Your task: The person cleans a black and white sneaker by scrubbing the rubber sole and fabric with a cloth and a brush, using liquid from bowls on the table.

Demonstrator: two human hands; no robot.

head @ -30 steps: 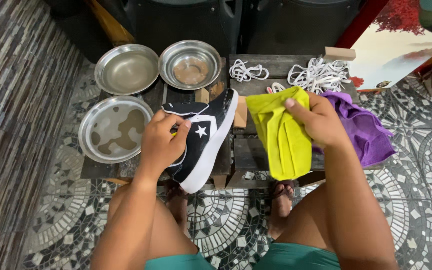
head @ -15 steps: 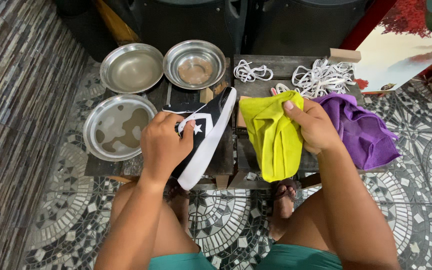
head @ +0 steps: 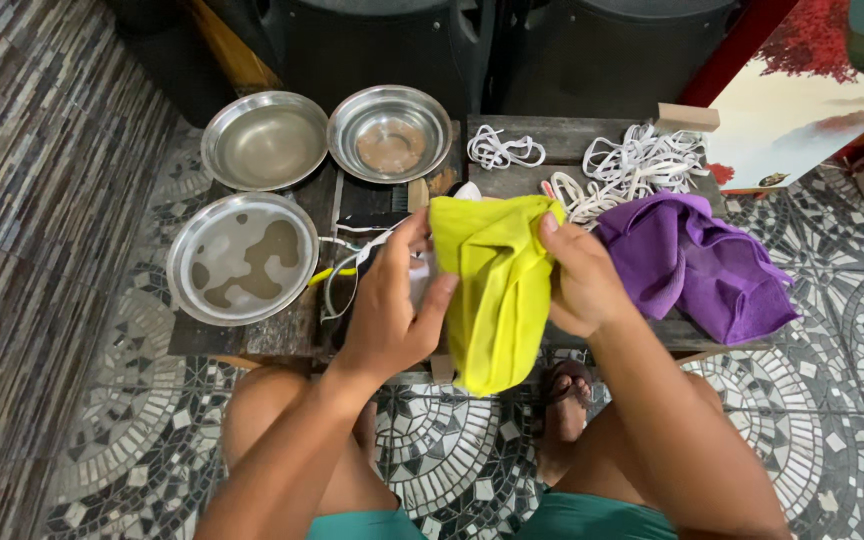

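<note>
My right hand (head: 577,280) grips a yellow-green cloth (head: 497,290) by its top edge and holds it against a black and white high-top sneaker (head: 352,285). My left hand (head: 387,310) holds that sneaker over the wooden bench (head: 252,335), its fingertips touching the cloth's left edge. The cloth and my left hand hide most of the shoe; only a dark part of the upper and a bit of white sole show. A crumpled purple cloth (head: 697,265) lies just right of my right hand.
Three metal bowls stand on the bench's left half: two at the back (head: 264,140) (head: 389,130) and a nearer one (head: 240,255) with brownish liquid. White laces (head: 642,160) (head: 500,148) and a small wooden block (head: 687,117) lie at the back right. Mosaic tiles cover the floor.
My right hand has brought the yellow cloth leftward over the sneaker. My left hand has turned the shoe, which is now mostly covered.
</note>
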